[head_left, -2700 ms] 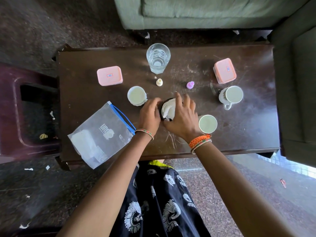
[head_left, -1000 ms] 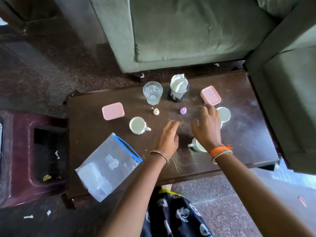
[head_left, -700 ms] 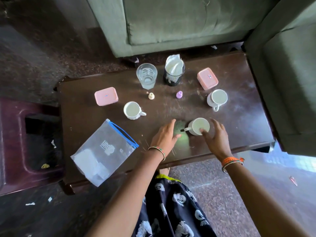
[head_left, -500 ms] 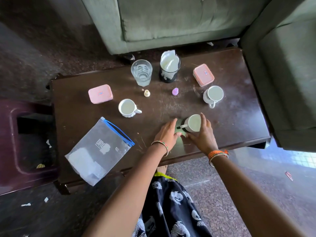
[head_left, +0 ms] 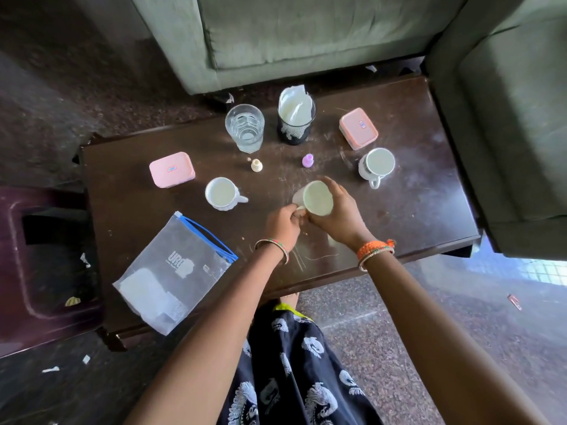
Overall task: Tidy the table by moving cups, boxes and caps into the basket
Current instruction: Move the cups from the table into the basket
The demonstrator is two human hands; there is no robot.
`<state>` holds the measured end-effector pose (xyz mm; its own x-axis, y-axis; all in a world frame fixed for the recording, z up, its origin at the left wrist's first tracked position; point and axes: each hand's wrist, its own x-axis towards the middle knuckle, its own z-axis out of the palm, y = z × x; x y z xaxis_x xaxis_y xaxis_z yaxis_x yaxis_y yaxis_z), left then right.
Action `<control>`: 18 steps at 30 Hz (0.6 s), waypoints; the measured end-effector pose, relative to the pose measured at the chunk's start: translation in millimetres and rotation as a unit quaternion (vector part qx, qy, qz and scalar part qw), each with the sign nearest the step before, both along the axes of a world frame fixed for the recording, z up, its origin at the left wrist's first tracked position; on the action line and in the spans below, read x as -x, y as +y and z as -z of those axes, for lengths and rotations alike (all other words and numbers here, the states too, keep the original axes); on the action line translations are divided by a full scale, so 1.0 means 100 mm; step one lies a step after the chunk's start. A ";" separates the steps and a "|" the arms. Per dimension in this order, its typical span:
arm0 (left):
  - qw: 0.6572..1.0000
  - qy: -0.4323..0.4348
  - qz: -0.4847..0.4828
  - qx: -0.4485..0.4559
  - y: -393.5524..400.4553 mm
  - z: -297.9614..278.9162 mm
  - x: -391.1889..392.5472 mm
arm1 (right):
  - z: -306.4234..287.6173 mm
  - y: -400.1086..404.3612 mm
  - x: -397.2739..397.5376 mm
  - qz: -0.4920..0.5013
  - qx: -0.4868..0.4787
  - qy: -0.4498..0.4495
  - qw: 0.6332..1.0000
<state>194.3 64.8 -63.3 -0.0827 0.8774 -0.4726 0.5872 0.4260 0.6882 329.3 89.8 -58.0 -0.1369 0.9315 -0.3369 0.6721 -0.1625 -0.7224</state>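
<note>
A white cup (head_left: 315, 198) is lifted off the dark table (head_left: 429, 191), tilted, with my right hand (head_left: 340, 216) wrapped round its body and my left hand (head_left: 283, 223) pinching its handle. Two more white cups stand on the table, one left of centre (head_left: 221, 193) and one at the right (head_left: 377, 164). Pink boxes lie at the left (head_left: 171, 169) and far right (head_left: 358, 127). A cream cap (head_left: 256, 165) and a purple cap (head_left: 307, 160) sit mid-table. A black mesh basket (head_left: 295, 130) with white paper inside stands at the back.
A clear glass of water (head_left: 244, 127) stands left of the basket. A zip bag with a blue seal (head_left: 176, 271) overhangs the table's near left edge. Green sofas border the far and right sides; a maroon plastic stool (head_left: 40, 265) is at the left.
The basket went from my hands to the back of the table. Both hands then came to the near cup, closed on it and raised it off the table.
</note>
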 end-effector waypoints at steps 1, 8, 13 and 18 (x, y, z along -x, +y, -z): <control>0.999 -0.002 -0.031 0.010 0.05 0.01 -0.02 | -0.01 0.08 -0.02 0.011 0.026 0.040 0.999; 0.985 -0.038 -0.169 0.005 0.34 0.03 -0.11 | 0.34 0.36 -0.65 0.447 0.074 -0.016 0.891; 0.984 -0.047 -0.172 -0.002 0.47 0.04 -0.03 | 0.59 0.53 -0.61 0.413 0.116 -0.058 0.901; 0.959 -0.162 -0.232 0.011 0.47 -0.03 0.05 | 0.57 0.63 -0.47 0.483 0.082 0.018 0.872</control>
